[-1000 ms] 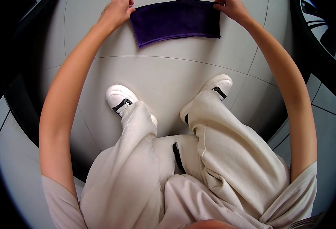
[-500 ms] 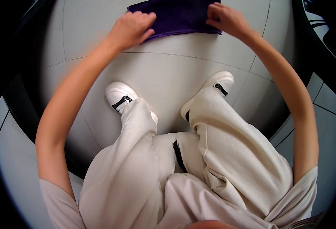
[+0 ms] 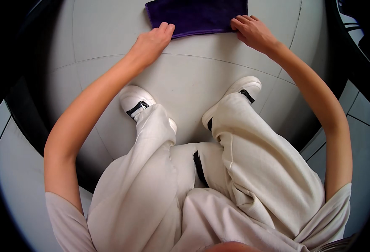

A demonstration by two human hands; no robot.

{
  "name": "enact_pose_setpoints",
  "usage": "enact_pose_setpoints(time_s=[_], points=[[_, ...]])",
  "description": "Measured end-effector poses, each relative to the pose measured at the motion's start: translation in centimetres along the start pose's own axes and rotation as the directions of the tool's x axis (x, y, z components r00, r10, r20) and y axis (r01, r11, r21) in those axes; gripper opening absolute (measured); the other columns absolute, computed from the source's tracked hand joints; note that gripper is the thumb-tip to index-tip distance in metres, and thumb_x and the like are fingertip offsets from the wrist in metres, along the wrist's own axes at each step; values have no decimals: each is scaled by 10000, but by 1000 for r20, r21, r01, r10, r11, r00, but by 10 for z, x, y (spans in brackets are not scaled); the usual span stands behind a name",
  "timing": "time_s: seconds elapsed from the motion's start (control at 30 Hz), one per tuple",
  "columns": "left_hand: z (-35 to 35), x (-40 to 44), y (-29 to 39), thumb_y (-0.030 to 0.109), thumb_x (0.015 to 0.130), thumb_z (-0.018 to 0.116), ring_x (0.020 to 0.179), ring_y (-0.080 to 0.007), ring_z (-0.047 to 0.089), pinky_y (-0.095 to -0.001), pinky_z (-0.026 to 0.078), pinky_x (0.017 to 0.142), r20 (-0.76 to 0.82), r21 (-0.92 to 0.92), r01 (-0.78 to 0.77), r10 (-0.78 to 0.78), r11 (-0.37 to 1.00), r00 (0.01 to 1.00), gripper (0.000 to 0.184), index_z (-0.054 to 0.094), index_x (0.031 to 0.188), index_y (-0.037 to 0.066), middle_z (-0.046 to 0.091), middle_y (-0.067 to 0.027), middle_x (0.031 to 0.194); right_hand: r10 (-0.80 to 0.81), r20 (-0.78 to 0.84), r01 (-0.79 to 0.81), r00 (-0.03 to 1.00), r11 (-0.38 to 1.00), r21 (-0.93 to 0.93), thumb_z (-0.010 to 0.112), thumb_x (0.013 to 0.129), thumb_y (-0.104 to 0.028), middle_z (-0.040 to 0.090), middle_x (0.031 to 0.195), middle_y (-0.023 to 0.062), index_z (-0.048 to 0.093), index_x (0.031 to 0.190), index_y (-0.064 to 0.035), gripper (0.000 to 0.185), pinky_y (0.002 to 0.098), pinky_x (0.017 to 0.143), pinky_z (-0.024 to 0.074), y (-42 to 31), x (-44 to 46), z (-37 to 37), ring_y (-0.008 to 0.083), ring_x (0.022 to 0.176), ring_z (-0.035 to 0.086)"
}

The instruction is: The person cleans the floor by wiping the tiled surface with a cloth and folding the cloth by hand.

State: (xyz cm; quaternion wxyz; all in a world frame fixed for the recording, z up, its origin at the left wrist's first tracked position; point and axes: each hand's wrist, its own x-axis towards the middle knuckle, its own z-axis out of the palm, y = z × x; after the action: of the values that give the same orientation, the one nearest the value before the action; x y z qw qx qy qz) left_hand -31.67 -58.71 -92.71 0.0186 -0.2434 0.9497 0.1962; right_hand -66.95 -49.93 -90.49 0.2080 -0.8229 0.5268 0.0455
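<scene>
A dark purple cloth (image 3: 197, 17) lies on the pale tiled floor at the top of the view, its upper edge cut off by the frame. My left hand (image 3: 153, 41) grips the cloth's near left corner with its fingers closed. At the near right corner, my right hand (image 3: 254, 33) pinches the same cloth. The near edge of the cloth runs between both hands.
Light floor tiles (image 3: 185, 77) with thin dark joints spread under the cloth. My two white shoes (image 3: 136, 101) stand below it, toes outward. A wheel with dark spokes (image 3: 353, 25) shows at the upper right, and dark curved shapes border both sides.
Both hands have come nearer, from the cloth's far corners to its near corners, and closed on its near edge. The cloth now sits slightly higher in view.
</scene>
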Motion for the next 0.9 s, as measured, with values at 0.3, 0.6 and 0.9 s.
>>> enact_pose_setpoints(time_s=[0.3,0.6,0.9], points=[[-3,1,-10,84,951,595,785,-383,670,-503,547,671,155,-53,66,-57,996,986,184,495,1105,63,614,-135,1037,7,66,2,998,991,-132,721,841,-77,628,978,57,523,1032,-84,275,373,902,479,-5,4,-5,240,1023,633],[-6,4,-9,68,847,667,725,-342,677,-452,542,618,69,-132,-50,60,990,996,187,535,980,70,663,-91,892,-20,54,30,998,981,-192,750,808,-76,630,1012,55,533,1081,-73,349,371,922,484,-9,-4,-3,238,1063,623],[1,-7,0,72,863,680,664,-309,670,-427,523,544,89,38,-40,36,999,995,251,527,1059,102,603,-79,865,9,66,-4,998,997,-76,719,864,-97,625,973,41,530,986,-95,225,381,900,486,-3,-11,1,234,1028,631]])
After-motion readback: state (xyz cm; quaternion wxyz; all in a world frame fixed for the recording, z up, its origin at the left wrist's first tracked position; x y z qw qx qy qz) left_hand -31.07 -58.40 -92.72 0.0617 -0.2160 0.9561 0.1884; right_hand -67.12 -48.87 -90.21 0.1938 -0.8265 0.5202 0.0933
